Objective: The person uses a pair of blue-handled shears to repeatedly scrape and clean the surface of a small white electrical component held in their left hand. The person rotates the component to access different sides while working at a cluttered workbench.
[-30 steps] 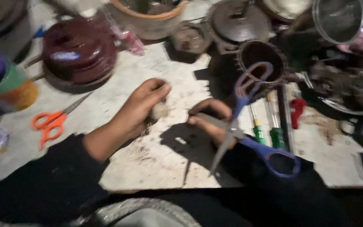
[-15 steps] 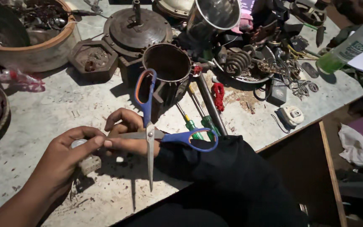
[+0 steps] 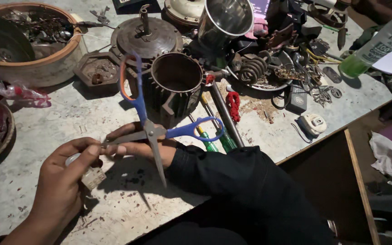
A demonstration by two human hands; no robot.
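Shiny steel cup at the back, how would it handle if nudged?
The steel cup looks thin-walled, so probably light. It sits tilted among clutter, so it likely tips or rolls easily. Its polished surface may be slippery.

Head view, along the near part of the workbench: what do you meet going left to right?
Left hand pinching a small white part → open blue-handled scissors in the right hand → green-handled screwdrivers → small white device near the table edge.

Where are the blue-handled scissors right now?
In the head view, centre-left: the scissors lie open across the right hand, just in front of the dark finned metal cylinder.
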